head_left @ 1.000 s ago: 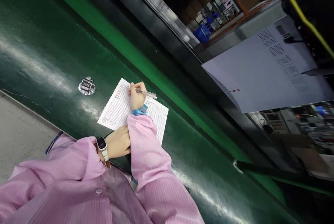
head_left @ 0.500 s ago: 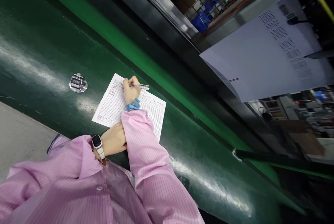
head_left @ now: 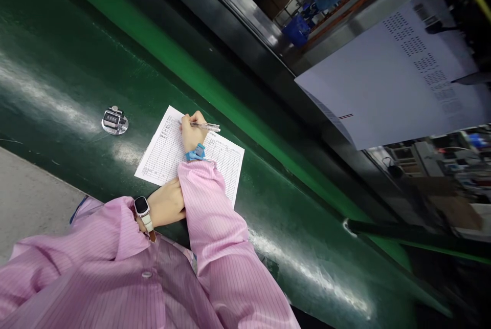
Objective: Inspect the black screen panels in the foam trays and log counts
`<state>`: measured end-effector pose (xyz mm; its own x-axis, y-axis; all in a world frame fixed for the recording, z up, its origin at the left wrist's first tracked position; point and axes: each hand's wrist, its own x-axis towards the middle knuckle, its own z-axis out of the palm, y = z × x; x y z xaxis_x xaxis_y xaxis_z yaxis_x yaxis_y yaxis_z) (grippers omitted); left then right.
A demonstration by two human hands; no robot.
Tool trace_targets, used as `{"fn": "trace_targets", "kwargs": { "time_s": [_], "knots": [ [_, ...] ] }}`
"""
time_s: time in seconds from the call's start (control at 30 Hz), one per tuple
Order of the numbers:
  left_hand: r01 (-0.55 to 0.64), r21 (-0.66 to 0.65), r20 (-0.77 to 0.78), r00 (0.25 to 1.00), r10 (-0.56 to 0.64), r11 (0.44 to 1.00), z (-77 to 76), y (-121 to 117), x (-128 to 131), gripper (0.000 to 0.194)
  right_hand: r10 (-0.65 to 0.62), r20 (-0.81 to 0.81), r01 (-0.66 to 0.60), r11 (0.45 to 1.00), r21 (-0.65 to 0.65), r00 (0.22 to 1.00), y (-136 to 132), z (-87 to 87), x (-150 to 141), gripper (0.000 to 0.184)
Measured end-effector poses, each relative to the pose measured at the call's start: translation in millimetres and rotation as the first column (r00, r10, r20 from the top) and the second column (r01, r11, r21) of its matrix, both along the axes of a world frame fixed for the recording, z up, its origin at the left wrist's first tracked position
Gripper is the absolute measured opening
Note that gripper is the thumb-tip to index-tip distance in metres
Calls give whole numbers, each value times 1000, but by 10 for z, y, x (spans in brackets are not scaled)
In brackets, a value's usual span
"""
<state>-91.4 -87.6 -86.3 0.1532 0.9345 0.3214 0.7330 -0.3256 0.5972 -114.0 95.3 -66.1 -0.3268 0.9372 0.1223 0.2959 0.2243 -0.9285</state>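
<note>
A clear pen [head_left: 209, 127] is pinched in my right hand [head_left: 194, 132], its tip over the upper part of a printed form [head_left: 161, 152] with table grids. A blue band [head_left: 196, 152] circles that wrist. My left hand [head_left: 168, 203], with a watch [head_left: 141, 206] on its wrist, lies at the form's lower edge. Its fingers pass under my right sleeve [head_left: 203, 185], so their shape is hidden. To the left of the paper, a chrome hand tally counter [head_left: 114, 120] rests on the green table.
The green table [head_left: 69, 73] runs diagonally, with a brighter green strip [head_left: 153, 42] along its far side. Beyond it, a large printed sheet [head_left: 368, 83] hangs at the upper right. A blue bin [head_left: 296, 30] stands farther back. A dark green bar [head_left: 406, 234] crosses at the right.
My hands, the pen and the form stay almost in place. The view has shifted very slightly, and a light blue shape now shows near the shelves in the background.
</note>
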Motion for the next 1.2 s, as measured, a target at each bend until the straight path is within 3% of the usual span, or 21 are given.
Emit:
{"fn": "trace_targets", "kwargs": {
  "time_s": [0.23, 0.63, 0.87, 1.0, 1.2],
  "knots": [
    [12, 2, -11, 1000, -12, 1000, -82, -3, -6, 40, -10, 5, 10, 1000, -9, 1000, 4, -3, -2, 35],
    [17, 63, -76, 997, -12, 998, -12, 30, -2, 33, -44, -43, 42, 999, -31, 998, -7, 17, 1, 35],
    [15, 53, -104, 995, -10, 998, 51, 45, -17, 32, -231, -194, 215, 972, -99, 954, 24, 13, 87, 31],
    [24, 52, -144, 989, -16, 998, 77, 51, -41, 27, -323, -290, 281, 943, -178, 901, 94, 77, 381, 31],
    [9, 70, -176, 984, 4, 997, 69, 48, -73, 35, -380, -382, 311, 922, -231, 842, 207, 245, 1304, 26]
  ]
}}
